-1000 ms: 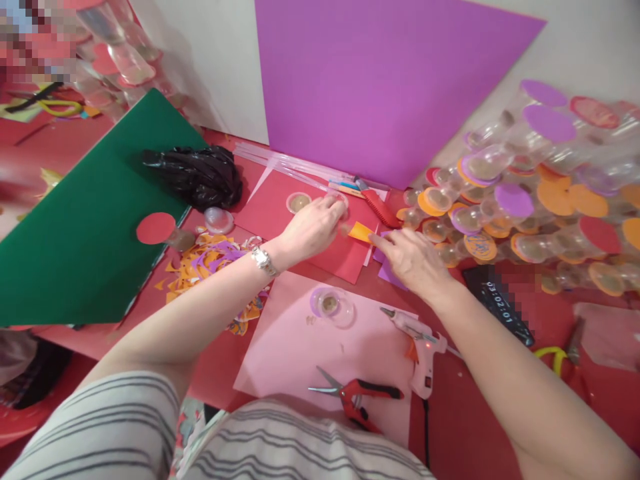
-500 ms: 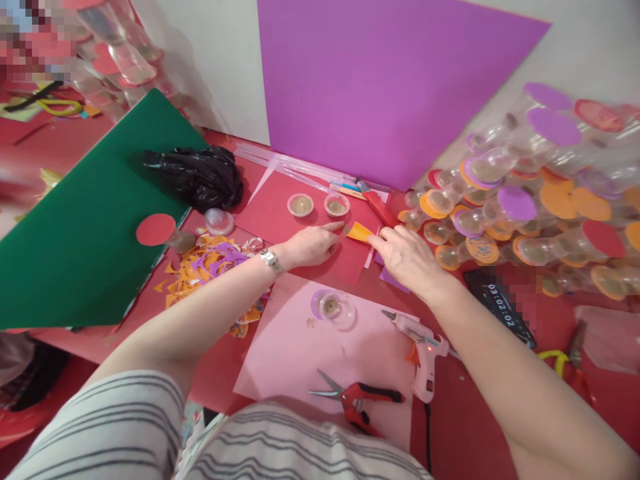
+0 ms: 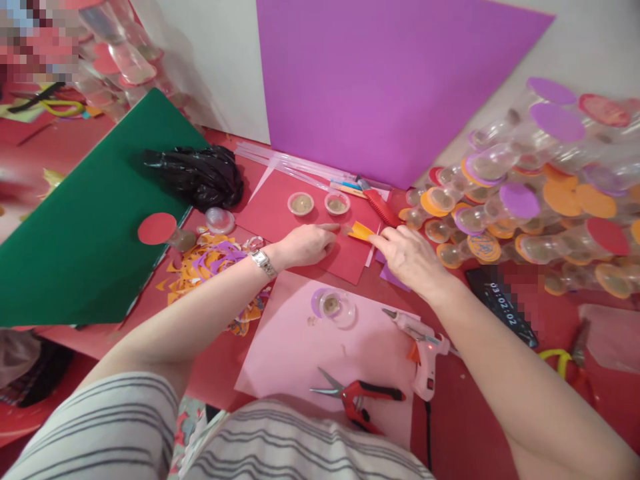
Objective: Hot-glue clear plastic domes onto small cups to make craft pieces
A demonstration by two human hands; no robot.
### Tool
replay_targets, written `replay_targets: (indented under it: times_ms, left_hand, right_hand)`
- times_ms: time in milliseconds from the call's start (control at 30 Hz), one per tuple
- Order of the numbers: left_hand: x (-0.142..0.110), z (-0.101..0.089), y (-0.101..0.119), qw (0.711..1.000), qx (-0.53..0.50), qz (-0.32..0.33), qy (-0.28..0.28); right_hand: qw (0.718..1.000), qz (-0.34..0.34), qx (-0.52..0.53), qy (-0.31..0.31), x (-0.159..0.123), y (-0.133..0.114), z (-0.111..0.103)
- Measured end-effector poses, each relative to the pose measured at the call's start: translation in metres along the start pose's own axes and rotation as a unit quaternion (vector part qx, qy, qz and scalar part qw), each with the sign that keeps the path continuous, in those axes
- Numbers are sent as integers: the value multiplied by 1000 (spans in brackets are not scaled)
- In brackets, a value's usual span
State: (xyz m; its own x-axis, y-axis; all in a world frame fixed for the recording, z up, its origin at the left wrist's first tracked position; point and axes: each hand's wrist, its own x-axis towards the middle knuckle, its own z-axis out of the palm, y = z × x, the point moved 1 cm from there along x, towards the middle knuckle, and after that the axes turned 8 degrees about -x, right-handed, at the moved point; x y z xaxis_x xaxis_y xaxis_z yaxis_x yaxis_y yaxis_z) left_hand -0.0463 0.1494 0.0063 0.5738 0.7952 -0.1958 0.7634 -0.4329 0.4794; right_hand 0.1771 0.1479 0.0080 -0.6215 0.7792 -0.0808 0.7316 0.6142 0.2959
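Observation:
My right hand (image 3: 407,255) is closed on the near end of a small bent piece of orange paper (image 3: 361,231), held low over a sheet of red paper (image 3: 270,207). Facing it, my left hand (image 3: 307,245) rests on the red sheet, index finger stretched towards the orange paper's tip and the other fingers partly curled. Nothing shows in it. A small greyish heap lies between fingertip and paper. Just beyond stand two small clear cups (image 3: 301,204) with sandy grains inside. Closer to me, a clear cup piece with a purple disc (image 3: 331,305) sits on pink paper (image 3: 285,347).
Red-handled snips (image 3: 355,397) and a glue gun (image 3: 423,347) lie in front. Stacked clear cup hourglasses (image 3: 490,213) fill the right, near a phone (image 3: 503,307). Leftward are paper scraps (image 3: 215,267), a black bag (image 3: 200,177) and a green board (image 3: 100,227).
The orange paper in my right hand has bent into more of a trough and shifted slightly. My left hand has barely moved.

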Motion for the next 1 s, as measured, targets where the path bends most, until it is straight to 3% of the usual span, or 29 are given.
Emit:
replay_targets:
  times_ms: [333, 567, 800, 1000]
  left_hand:
    - [9, 2, 10, 1000, -13, 12, -6]
    - [8, -6, 6, 1000, 24, 17, -2]
    - [18, 3, 9, 998, 52, 12, -14]
    - [17, -3, 12, 999, 30, 27, -4]
  right_hand:
    - [1000, 3, -3, -28, 7, -6, -4]
    - [1000, 14, 8, 24, 0, 1, 0]
    - [1000, 3, -2, 6, 6, 1, 3]
    - [1000, 16, 15, 1, 9, -4, 2]
